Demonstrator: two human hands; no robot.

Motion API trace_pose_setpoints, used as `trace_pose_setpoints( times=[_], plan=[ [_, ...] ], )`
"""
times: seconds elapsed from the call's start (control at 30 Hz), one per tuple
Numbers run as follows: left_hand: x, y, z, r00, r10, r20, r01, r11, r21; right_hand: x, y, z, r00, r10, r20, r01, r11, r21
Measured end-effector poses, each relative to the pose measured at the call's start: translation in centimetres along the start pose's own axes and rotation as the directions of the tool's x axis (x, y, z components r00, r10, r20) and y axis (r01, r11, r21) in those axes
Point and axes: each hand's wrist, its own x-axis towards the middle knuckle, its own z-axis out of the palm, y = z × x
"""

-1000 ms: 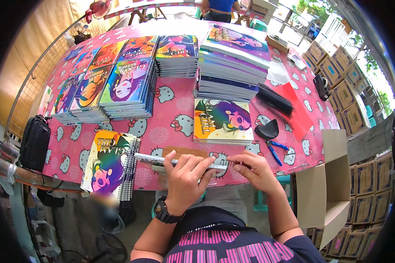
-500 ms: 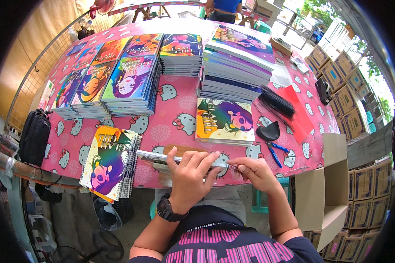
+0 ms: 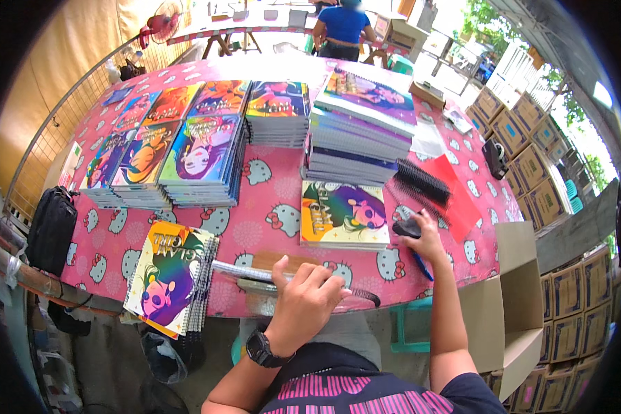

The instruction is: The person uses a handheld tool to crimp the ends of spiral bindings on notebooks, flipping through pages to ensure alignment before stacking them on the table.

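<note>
My left hand [image 3: 302, 298] is closed around a notebook [image 3: 233, 270] held edge-on at the table's front, its bound edge upward. A dark spiral coil [image 3: 366, 297] sticks out past the notebook's right end, its tip curling loose. Out to the right, my right hand [image 3: 428, 238] has its thumb and fingers around a small black rounded object [image 3: 405, 228], whose kind I cannot make out. Blue-handled pliers [image 3: 422, 265] lie just below that hand, partly covered. Between and beyond my hands rests a short stack of spiral notebooks [image 3: 348, 214].
More bound notebooks [image 3: 172, 314] overlap the table's front left edge. Taller notebook stacks [image 3: 203, 159] stand behind, with another pile [image 3: 359, 141] at centre. Loose black coils [image 3: 422, 183] lie on a red sheet [image 3: 455, 207]. An open carton [image 3: 510, 310] stands right; a person [image 3: 341, 31] is far off.
My right hand has left the coil's end and moved right and away to the black rounded object. The coil's tail now hangs free. My left hand keeps the notebook; the view has tilted up.
</note>
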Motion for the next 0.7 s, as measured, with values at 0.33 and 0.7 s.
trace_pose_setpoints(
  times=[0.33,0.7],
  plan=[
    [0.7,0.8,-0.6,0.981,-0.144,-0.127,0.138,0.989,-0.050,0.7,0.8,1.6,0.992,0.116,0.041,-0.122,0.979,0.163],
    [-0.5,-0.5,-0.3,0.997,-0.068,-0.032,0.069,0.997,0.020,-4.9,-12.6,-4.8,0.883,-0.451,0.132,-0.112,0.072,0.991]
  ],
)
